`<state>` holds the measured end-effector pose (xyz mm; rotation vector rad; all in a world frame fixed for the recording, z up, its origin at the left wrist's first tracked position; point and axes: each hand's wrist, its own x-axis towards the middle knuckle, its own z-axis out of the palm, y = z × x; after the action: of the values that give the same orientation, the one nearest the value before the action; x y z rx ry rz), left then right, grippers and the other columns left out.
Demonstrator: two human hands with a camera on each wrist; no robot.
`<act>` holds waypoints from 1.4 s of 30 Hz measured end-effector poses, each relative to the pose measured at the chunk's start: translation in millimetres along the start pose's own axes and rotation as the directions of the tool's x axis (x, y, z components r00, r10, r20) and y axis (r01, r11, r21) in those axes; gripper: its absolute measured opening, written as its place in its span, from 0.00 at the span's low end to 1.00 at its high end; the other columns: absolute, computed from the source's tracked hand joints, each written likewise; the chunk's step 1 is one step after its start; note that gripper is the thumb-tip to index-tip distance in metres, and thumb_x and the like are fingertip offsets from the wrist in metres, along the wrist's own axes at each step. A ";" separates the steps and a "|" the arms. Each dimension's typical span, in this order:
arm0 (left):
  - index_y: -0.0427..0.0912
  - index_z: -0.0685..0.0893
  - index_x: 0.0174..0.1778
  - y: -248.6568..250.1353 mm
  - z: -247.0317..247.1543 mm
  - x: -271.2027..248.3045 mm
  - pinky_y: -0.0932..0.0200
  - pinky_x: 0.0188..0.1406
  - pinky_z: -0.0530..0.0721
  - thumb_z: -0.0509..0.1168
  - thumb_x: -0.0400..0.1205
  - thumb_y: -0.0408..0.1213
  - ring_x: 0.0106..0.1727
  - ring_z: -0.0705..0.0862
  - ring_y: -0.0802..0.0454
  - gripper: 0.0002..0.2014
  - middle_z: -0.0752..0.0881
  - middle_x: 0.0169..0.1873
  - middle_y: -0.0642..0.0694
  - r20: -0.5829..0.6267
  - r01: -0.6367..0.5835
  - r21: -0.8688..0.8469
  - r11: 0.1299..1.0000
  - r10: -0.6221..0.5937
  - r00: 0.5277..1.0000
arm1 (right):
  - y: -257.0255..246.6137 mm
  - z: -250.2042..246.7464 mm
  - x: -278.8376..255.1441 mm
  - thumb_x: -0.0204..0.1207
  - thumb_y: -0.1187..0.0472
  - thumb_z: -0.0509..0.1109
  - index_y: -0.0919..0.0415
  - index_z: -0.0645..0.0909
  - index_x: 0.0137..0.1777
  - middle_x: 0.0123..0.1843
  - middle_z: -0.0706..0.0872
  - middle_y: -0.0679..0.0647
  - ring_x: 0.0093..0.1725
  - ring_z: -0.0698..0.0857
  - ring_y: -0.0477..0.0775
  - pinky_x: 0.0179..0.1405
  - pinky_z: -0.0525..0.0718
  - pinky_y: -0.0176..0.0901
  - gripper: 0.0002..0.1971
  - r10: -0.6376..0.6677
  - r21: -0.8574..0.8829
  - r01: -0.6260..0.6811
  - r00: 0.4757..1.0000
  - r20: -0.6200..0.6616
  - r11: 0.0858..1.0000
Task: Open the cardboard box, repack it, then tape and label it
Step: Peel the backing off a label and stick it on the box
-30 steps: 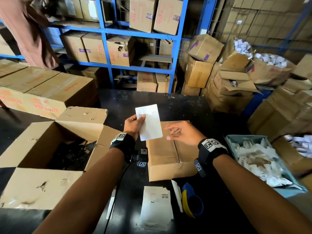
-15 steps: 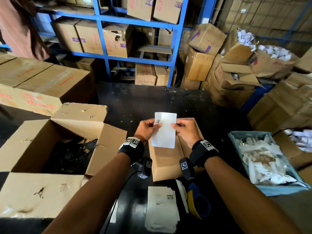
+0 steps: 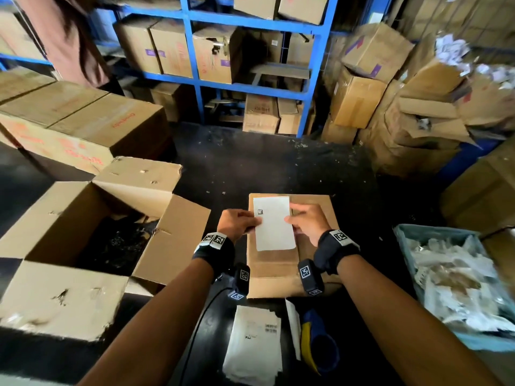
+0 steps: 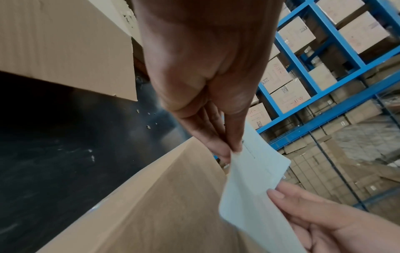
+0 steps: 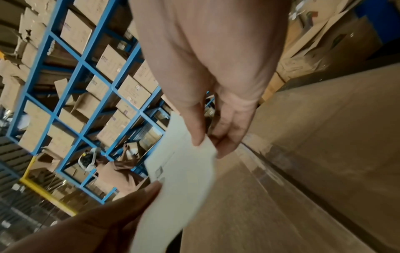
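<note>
Both hands pinch a white label by its side edges, the left hand on its left edge, the right hand on its right, above the closed cardboard box on the dark table. An open carton stands close on the left, a blue bin on the right.

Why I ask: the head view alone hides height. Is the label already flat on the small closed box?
Observer: No. The left wrist view shows the label bowed and lifted off the small closed box.
Operator: Do both hands grip it?
Observer: Yes. The left hand pinches one edge; in the right wrist view the right hand has its thumb above and fingers beneath the other edge.
</note>
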<state>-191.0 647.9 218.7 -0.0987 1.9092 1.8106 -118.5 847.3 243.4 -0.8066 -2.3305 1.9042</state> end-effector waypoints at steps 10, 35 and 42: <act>0.35 0.90 0.47 -12.8 9.2 6.5 0.54 0.43 0.93 0.82 0.69 0.27 0.41 0.93 0.47 0.13 0.92 0.44 0.38 -0.152 0.101 0.125 0.987 -0.082 0.985 | 16.1 2.9 16.9 0.73 0.75 0.80 0.73 0.87 0.55 0.48 0.93 0.67 0.41 0.94 0.62 0.36 0.93 0.49 0.12 0.182 -0.055 -0.184 0.983 -0.035 0.981; 0.37 0.91 0.41 -10.3 12.9 14.7 0.64 0.32 0.90 0.82 0.70 0.29 0.32 0.92 0.55 0.08 0.92 0.37 0.44 -0.166 0.089 0.427 0.900 -0.019 0.986 | 27.4 17.5 29.2 0.64 0.66 0.89 0.58 0.89 0.40 0.49 0.93 0.58 0.47 0.92 0.59 0.53 0.93 0.57 0.11 0.103 -0.362 -0.147 0.985 -0.138 0.920; 0.37 0.90 0.38 -7.5 17.2 15.7 0.57 0.38 0.92 0.81 0.69 0.28 0.31 0.92 0.52 0.07 0.91 0.33 0.43 -0.151 0.065 0.530 0.845 0.019 0.988 | 27.1 19.5 27.3 0.64 0.65 0.89 0.62 0.90 0.44 0.50 0.93 0.59 0.48 0.92 0.60 0.52 0.93 0.57 0.12 0.083 -0.401 -0.129 0.988 -0.128 0.907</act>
<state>-196.5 668.0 205.7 -0.0655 2.4390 1.2163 -138.6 843.9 205.5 -1.0563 -2.7037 1.3699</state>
